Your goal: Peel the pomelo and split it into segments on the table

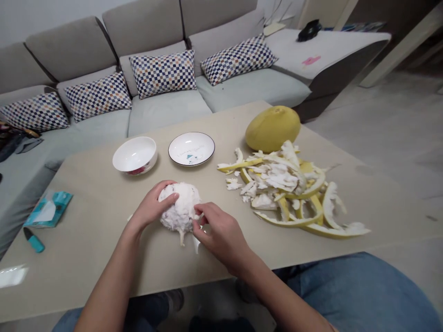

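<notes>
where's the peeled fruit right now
In the head view, the peeled fruit is left of centre, between the left hand and right hand, with the white bowl and plate beyond it.

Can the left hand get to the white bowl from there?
Probably yes: the white bowl stands just beyond the left hand with bare tabletop between, though that hand is busy holding the peeled fruit.

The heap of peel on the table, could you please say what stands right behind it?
Behind the heap of peel is a whole yellow fruit; the peel covers part of its lower edge.
</notes>
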A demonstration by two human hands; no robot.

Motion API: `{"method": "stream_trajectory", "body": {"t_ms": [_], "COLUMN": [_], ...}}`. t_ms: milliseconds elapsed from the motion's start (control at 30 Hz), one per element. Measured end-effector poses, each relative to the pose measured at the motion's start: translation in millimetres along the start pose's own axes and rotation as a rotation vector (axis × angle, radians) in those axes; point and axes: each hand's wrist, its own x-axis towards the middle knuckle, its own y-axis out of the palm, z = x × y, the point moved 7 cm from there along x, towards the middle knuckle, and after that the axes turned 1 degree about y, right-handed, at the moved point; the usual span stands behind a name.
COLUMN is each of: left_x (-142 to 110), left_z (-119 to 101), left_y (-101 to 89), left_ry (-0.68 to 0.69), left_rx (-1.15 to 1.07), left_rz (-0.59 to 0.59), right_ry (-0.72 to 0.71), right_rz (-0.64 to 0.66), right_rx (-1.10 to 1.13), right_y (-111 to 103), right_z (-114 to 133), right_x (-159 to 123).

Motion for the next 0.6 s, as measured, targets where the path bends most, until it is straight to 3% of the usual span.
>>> {"method": "stream_trajectory", "body": {"t_ms": [267,467,600], "left_x": [3.9,3.0,-0.5], "left_z": [1.7,1.2,0.8], "left_y": [-0.8,0.0,0.4], "left_ry": [0.006,0.039,0.039], "left_rx": [-0.012,0.038,0.033], "left_rz": [0.016,-0.009,-0.017], "right_ry": [-0.201,-0.065,-0.021], "right_rz": [-0.172,-0.234,-0.177], "right_rx": [-0.241,-0.143,-0.054], "right_y": [5.0,5.3,4.2], "right_z": [13.9,4.8,1.2], "right_x": [-0.5,1.7,1.8]}}
